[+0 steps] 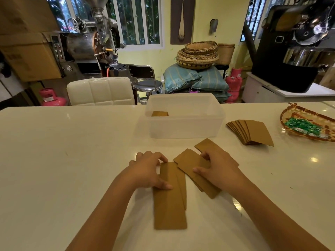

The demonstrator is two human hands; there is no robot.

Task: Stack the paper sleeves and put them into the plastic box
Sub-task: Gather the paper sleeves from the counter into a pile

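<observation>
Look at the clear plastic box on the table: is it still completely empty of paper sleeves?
No. A small stack of brown paper sleeves already lies inside the plastic box, at its left end.

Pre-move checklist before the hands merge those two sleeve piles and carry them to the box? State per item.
1. Left hand on the near sleeve pile: ok, fingers rest on its top end.
2. Right hand on the angled sleeve pile: ok.
3. Piles squared: not ok, edges are fanned and the two piles lie at different angles.
4. Plastic box open: ok, no lid on it, and a few sleeves are already inside.
5. Path to the box: ok.
6. Fanned sleeves to the right of the box: not ok, unstacked.
</observation>
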